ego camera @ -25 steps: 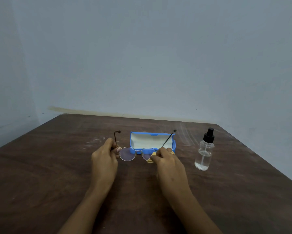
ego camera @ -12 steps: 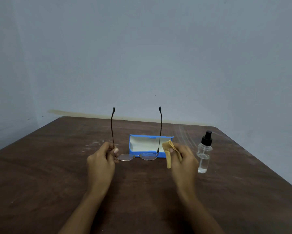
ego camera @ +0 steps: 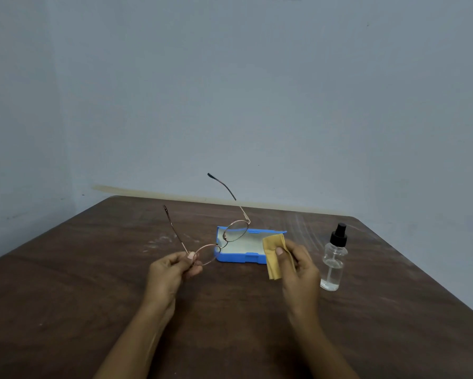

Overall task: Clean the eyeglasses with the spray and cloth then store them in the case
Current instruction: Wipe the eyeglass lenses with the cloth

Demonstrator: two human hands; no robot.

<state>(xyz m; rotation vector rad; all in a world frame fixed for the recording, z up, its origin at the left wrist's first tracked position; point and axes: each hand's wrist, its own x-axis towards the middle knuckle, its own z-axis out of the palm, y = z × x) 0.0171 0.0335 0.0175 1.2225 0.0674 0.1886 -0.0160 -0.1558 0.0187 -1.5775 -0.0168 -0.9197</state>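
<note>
Eyeglasses point(ego camera: 221, 243): thin metal wire frame, coppery tone, round clear lenses, slim temples with dark tips, both unfolded. Held in the air above the middle of the tabletop point(ego camera: 65, 296), tilted, one lens low near the hand and the other raised over the case. Left hand point(ego camera: 169, 272): fingers point(ego camera: 191, 255) pinched closed on the frame at the hinge end of the lower lens.

Cloth point(ego camera: 276, 255): small, soft, mustard-yellow, creased and hanging in a loose fold. Right hand point(ego camera: 298, 272): fingers closed on the cloth, thumb pressed on its front face; held apart from the glasses.

Case point(ego camera: 238, 257): hard blue shell, rectangular with rounded corners, lying open toward the far edge of the tabletop, pale lining visible; nothing seen inside it. The cloth overlaps its right end in view.

Spray bottle point(ego camera: 334, 263): clear cylindrical body, black pump top, upright near the right edge, just beside the right hand. Small amount of clear liquid at the bottom, dip tube visible.

Tabletop: dark brown wood grain, matte, with pale scuffs and streaks toward the far edge.
</note>
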